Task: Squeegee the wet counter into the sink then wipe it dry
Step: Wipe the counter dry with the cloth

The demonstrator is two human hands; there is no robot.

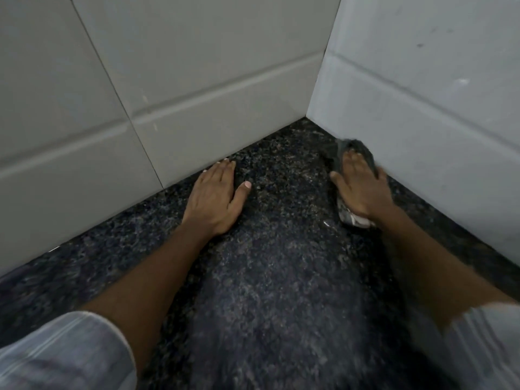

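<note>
The dark speckled granite counter [281,263] runs into a corner between two tiled walls. My left hand [216,197] lies flat on the counter, fingers straight, fingertips close to the back wall. My right hand [361,188] presses a grey cloth [356,149] onto the counter near the right wall, fingers stretched over it. The cloth's dark end shows beyond my fingertips and a lighter end [353,219] shows under my wrist. This hand and cloth are slightly blurred. No squeegee or sink is in view.
Pale tiled walls stand behind [168,94] and to the right [422,108], meeting in a corner at the counter's far end. Small shiny wet spots [326,223] sit on the counter by my right wrist.
</note>
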